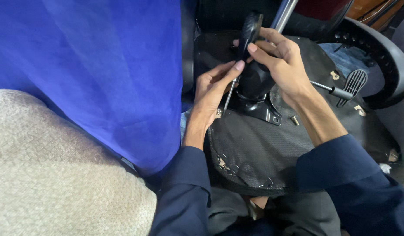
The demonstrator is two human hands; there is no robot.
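An upturned office chair seat (pixel 258 153) with a black fabric underside rests on my lap. A black metal mounting plate (pixel 258 109) with a black column housing (pixel 254 81) sits on it. My right hand (pixel 280 61) grips the black handle of a screwdriver (pixel 250 28), whose thin shaft runs down toward the plate's left corner. My left hand (pixel 210 94) steadies the shaft near its tip with the fingers. A loose screw (pixel 294 119) lies just right of the plate.
A blue cloth (pixel 105 70) hangs at the left over a grey textured cushion (pixel 57 175). A chrome gas-lift tube (pixel 282 15) rises at the top. The black lever with a paddle handle (pixel 351 85) and a curved armrest (pixel 381 48) lie to the right.
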